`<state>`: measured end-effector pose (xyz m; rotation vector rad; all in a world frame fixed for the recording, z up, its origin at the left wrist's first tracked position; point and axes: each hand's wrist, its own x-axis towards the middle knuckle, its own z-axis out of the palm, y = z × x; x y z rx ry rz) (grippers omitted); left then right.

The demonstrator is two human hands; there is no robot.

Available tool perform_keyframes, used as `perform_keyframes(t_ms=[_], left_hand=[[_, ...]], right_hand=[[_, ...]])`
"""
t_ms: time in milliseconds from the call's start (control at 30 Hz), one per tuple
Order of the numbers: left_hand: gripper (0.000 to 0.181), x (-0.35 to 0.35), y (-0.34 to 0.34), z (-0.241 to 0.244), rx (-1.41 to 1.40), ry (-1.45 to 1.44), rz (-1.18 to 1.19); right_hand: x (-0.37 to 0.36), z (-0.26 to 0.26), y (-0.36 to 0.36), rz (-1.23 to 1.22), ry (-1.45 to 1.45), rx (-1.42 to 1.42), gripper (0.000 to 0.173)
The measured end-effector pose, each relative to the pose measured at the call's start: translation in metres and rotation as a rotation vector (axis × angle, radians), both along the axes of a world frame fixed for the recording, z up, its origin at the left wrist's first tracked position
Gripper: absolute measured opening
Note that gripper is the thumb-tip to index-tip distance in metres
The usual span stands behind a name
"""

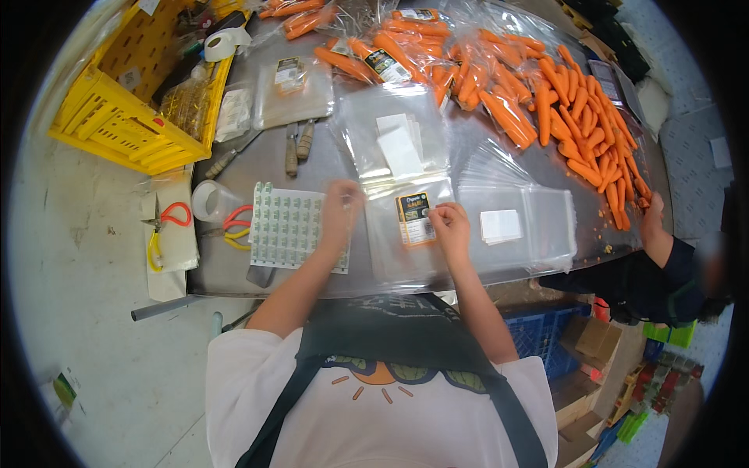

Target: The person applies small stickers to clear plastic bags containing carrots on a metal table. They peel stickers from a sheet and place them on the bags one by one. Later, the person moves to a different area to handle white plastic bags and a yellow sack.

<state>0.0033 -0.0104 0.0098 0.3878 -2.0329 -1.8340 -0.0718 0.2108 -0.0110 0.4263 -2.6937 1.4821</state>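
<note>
My right hand has its thumb and forefinger brought together at the right edge of a black-and-white printed label. That label lies on a stack of clear plastic bags. Whether a small sticker sits between those fingertips cannot be made out. Blurred, my left hand is over the right part of a sheet of small green-and-white stickers; its fingers are too smeared to read. Above the label, white paper labels rest on more clear bags. To the right, fanned bags carry a small stack of white labels.
Bagged carrots and a loose carrot heap fill the far side. Wooden-handled knives, scissors and a tape roll lie left. A yellow crate stands beyond. A co-worker's hand touches the carrots at right.
</note>
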Motion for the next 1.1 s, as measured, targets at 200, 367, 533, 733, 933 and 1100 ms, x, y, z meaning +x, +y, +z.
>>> perform_keyframes(t_ms=[200, 367, 533, 733, 933, 1100], left_hand=[[0.015, 0.014, 0.023, -0.008, -0.816, -0.113, -0.568], [0.009, 0.006, 0.021, -0.017, -0.511, -0.250, -0.356], [0.019, -0.004, -0.027, 0.005, 0.401, -0.208, 0.042], [0.031, 0.059, -0.184, -0.013, -0.447, -0.179, 0.364], [0.029, 0.080, -0.154, 0.053, -0.217, -0.320, 0.078], [0.015, 0.082, -0.086, 0.151, -0.547, -0.051, -0.035]], right_hand=[[-0.016, 0.029, -0.008, -0.011, 0.027, 0.263, 0.017], [0.009, 0.079, 0.002, -0.027, 0.167, -0.182, 0.019], [0.031, 0.049, -0.015, 0.397, 0.190, 0.272, 0.028], [0.023, 0.035, -0.013, 0.408, 0.020, 0.190, 0.032], [0.015, 0.097, -0.076, 0.560, -0.010, 0.005, 0.023], [0.033, 0.178, -0.152, 0.805, 0.139, -0.178, 0.021]])
